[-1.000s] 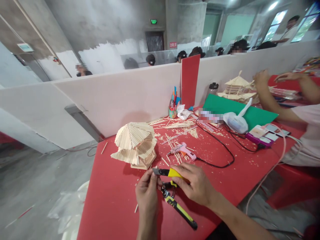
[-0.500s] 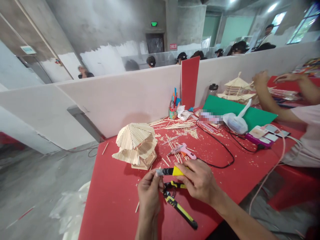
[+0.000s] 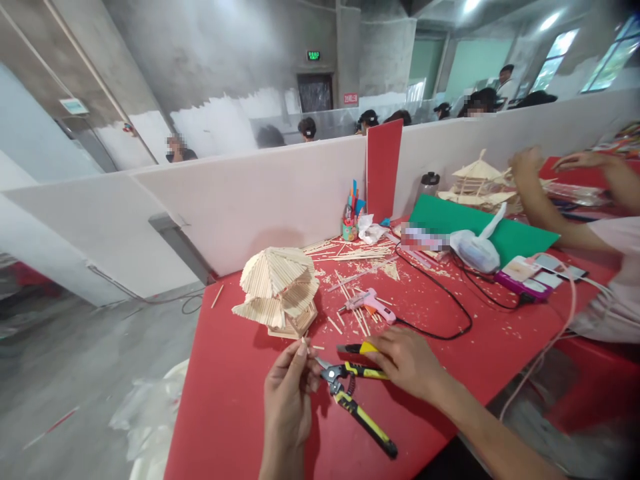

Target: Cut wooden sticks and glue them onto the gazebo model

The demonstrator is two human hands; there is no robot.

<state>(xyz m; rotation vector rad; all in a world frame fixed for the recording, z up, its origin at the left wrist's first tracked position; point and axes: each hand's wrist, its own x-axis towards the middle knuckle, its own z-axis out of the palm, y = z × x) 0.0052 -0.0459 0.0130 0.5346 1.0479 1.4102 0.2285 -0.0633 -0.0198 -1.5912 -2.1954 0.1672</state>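
Note:
My left hand [image 3: 290, 387] is pinched around a small wooden stick [image 3: 303, 342], with only its tip showing above the thumb. A yellow utility knife [image 3: 369, 347] is gripped in my right hand [image 3: 407, 363], its dark blade end pointing left, apart from the stick. Beneath the knife, yellow-and-black pruning shears [image 3: 363, 421] lie on the red table with their handles spread and their tip close to my left fingers. Just beyond my left hand stands a pavilion model [image 3: 277, 287] made of wooden sticks, with a tiered roof.
A pink glue gun [image 3: 373, 305] rests on loose sticks, its black cord curving right. Behind are a pen cup [image 3: 349, 230], a green board [image 3: 480, 223] and a wipes pack [image 3: 475, 250]. At right, a co-worker's arm [image 3: 545, 193] reaches toward another stick model [image 3: 477, 180].
The knife has drawn back to the right, away from my left fingertips. My left hand has shifted slightly left, and the stick tip now shows. The whole view has moved a little.

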